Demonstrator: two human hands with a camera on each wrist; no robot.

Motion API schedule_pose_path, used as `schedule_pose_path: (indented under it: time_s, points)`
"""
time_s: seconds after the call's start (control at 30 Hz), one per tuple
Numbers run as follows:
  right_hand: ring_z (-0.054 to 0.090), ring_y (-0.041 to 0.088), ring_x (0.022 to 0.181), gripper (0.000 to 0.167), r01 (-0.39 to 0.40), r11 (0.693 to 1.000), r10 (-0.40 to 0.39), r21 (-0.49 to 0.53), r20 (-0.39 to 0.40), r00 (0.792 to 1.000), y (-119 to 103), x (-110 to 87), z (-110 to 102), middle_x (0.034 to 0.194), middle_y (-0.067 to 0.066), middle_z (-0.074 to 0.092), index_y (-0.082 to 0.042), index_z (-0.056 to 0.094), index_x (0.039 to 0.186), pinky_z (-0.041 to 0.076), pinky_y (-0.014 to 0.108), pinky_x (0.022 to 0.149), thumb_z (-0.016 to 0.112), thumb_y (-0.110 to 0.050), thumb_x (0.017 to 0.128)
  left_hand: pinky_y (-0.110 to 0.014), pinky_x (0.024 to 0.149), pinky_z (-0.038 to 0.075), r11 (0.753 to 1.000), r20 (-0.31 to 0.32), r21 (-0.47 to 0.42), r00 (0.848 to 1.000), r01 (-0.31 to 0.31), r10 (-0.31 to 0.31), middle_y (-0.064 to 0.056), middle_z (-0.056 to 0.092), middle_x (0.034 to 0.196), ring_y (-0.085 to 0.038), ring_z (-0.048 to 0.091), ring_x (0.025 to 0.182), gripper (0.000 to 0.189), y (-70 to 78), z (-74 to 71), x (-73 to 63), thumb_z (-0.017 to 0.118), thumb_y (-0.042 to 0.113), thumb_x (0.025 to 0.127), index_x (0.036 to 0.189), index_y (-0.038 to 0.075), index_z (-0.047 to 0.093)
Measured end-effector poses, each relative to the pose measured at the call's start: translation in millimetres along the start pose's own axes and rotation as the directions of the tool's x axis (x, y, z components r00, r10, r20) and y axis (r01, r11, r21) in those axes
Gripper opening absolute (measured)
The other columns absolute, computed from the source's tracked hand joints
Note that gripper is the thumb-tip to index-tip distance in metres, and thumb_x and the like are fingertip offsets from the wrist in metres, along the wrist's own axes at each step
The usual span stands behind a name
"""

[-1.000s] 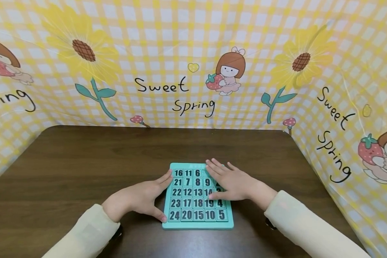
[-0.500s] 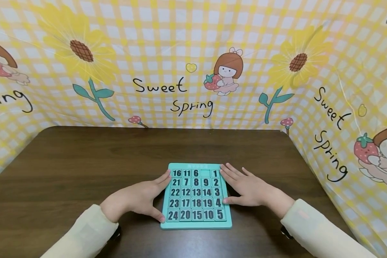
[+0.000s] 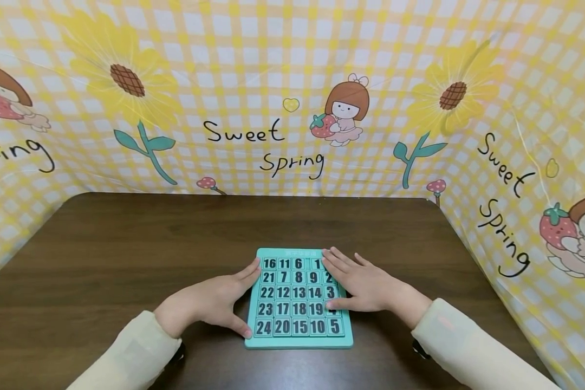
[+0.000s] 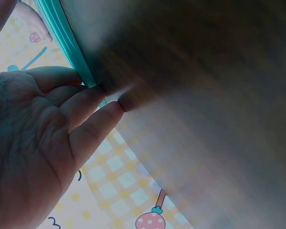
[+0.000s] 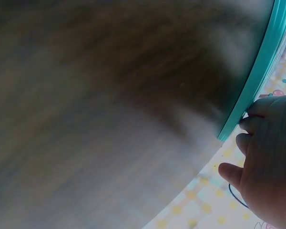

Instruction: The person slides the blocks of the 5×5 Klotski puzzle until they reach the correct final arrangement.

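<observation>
A turquoise number slide puzzle (image 3: 297,342) lies flat on the table, with black-numbered tiles in rows. Along its left edge rests my left hand (image 3: 214,299), fingers near the upper corner and thumb at the lower one. My right hand (image 3: 368,284) lies over the right side, its straight fingers touching the top row beside the 1 tile (image 3: 317,264) and its thumb partly covering the 4 tile. That 1 tile sits close to the 6 tile (image 3: 298,264); my fingers hide the top right slot. Both wrist views show the puzzle's turquoise rim (image 4: 69,43) beside the fingers.
The dark wooden table (image 3: 175,227) extends around the puzzle on all sides. A yellow checked cloth (image 3: 244,70) with flowers and lettering hangs behind the table and along its sides.
My right hand first drew back right off the top row, uncovering a gap between 6 and 1. It then moved left, and the 1 tile slid left into that gap. My left hand stayed put.
</observation>
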State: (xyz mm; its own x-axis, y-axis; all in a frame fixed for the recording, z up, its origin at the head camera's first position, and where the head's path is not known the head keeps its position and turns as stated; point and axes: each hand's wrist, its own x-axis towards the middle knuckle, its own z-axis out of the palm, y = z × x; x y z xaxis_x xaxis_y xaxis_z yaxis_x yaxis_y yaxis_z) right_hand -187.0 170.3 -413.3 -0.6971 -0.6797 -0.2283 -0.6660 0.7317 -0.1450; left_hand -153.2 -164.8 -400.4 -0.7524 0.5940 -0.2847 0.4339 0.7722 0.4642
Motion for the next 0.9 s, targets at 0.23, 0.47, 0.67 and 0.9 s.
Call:
schedule_pose_path:
  time_s: [0.23, 0.47, 0.67, 0.9]
  points:
    - [0.003, 0.025, 0.156, 0.095, 0.015, 1.0, -0.015, 0.0, 0.006, 1.0, -6, 4.9, -4, 0.169, 0.006, 0.005, -0.011, 0.012, 0.16, 0.016, 0.062, 0.121, 0.045, -0.07, 0.094, -0.048, 0.116, 0.035, 1.0, 0.0, -0.004, 1.0, -0.001, 0.001, -0.013, 0.004, 0.168, -0.03, 0.032, 0.148, 0.124, -0.6, 0.4, 0.5, 0.086, 0.054, 0.069, 0.157, -0.002, 0.018]
    - [0.003, 0.024, 0.156, 0.095, 0.006, 1.0, -0.006, -0.002, -0.003, 1.0, -5, -9.1, -1, 0.169, 0.004, 0.005, -0.012, 0.013, 0.161, 0.016, 0.062, 0.121, 0.042, -0.072, 0.093, -0.048, 0.115, 0.035, 1.0, 0.005, -0.005, 1.0, 0.007, -0.007, -0.012, 0.004, 0.168, -0.03, 0.032, 0.148, 0.125, -0.7, 0.5, 0.2, 0.085, 0.055, 0.068, 0.157, -0.001, 0.018]
    - [0.004, 0.023, 0.156, 0.095, 0.01, 1.0, -0.011, 0.019, 0.009, 1.0, -11, -30.7, 2, 0.169, 0.004, 0.007, -0.011, 0.015, 0.16, 0.018, 0.063, 0.12, 0.044, -0.071, 0.093, -0.048, 0.115, 0.035, 1.0, 0.005, -0.011, 1.0, 0.008, -0.008, -0.012, 0.003, 0.168, -0.031, 0.032, 0.148, 0.125, -0.4, -0.2, -0.3, 0.086, 0.054, 0.068, 0.157, -0.001, 0.018]
    - [0.007, 0.024, 0.156, 0.094, 0.018, 1.0, -0.018, 0.014, 0.018, 1.0, -16, -41.3, 6, 0.169, 0.005, 0.009, -0.01, 0.017, 0.16, 0.021, 0.062, 0.119, 0.044, -0.07, 0.093, -0.048, 0.115, 0.035, 1.0, 0.007, -0.009, 1.0, 0.003, -0.002, -0.012, 0.003, 0.168, -0.031, 0.031, 0.148, 0.126, -0.7, 0.1, -0.1, 0.085, 0.056, 0.068, 0.157, -0.002, 0.017]
